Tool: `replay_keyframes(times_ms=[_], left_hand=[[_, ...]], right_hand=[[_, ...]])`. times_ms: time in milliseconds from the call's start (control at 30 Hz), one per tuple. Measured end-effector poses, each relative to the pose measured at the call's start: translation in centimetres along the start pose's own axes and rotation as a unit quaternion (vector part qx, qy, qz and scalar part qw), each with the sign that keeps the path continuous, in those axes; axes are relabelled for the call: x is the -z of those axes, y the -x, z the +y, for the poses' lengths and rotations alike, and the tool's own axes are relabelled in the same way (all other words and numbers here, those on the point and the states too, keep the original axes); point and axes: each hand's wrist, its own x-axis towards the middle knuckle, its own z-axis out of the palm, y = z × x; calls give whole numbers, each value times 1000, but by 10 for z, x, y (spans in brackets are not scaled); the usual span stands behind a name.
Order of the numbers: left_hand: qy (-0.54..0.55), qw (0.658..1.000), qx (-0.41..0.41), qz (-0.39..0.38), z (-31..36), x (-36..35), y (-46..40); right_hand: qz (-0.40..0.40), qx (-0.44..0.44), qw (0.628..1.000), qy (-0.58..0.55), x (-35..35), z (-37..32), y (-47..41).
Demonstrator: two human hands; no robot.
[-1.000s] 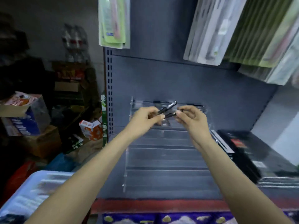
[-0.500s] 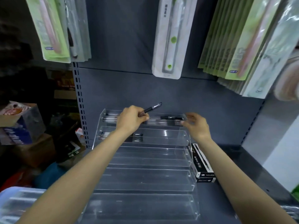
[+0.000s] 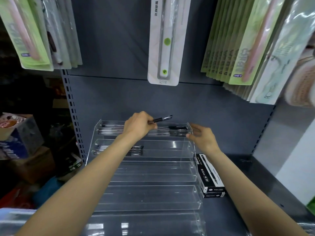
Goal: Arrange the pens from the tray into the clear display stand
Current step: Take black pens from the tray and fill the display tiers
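Shelving (image 3: 170,103) of dark grey metal fills the view, with packaged goods (image 3: 164,40) hanging from its back panel above. On the shelf stands the clear display stand (image 3: 150,178), a stepped acrylic rack with several long troughs rising toward the back. Just beside its right wall lie stacked black pen boxes (image 3: 210,176), touching the stand or very near it. Cardboard cartons (image 3: 18,133) sit in the dim area to the left, and a pale translucent bin (image 3: 12,220) shows at the lower left corner.

Both bare forearms reach over the stand to its top trough. The left hand (image 3: 139,126) has a clenched grip on a black pen (image 3: 160,119), which it holds just above the top trough with the free end pointing right and slightly up. The right hand (image 3: 202,137) is released, fingers loosely spread and holding nothing, with its fingertips at the right end of the top trough.

Several pens (image 3: 177,128) already lie lengthwise in that top trough. A few more pens (image 3: 136,148) lie in the second trough, partly hidden behind the left forearm. The lower troughs hold none.
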Motion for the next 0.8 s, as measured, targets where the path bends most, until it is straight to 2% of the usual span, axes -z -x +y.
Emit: replay_keyframes(times_ms=[100,200,267,400,467,567,633,800], left_hand=[[-27,1000,-4,-12,5,2,0],[-37,999,-21,4,6,4,2],[-49,997,-55,21,6,4,5],[-67,990,-125,15,16,5,4],[-12,991,-134,-9,20,8,3],[128,982,-136,-17,16,13,5],[140,980,-140,-1,11,11,5],[119,988,-93,1,5,-3,0]], right_hand=[[-1,4,1000,19,2,-1,-1],[33,37,998,47,3,-8,0],[42,78,996,13,3,-17,1],[-17,126,988,-90,-1,-32,-1],[-17,116,983,-141,-1,-34,-4],[15,98,981,-165,5,-28,-8],[28,90,983,-156,8,-23,-8],[56,64,996,-20,10,-10,-5]])
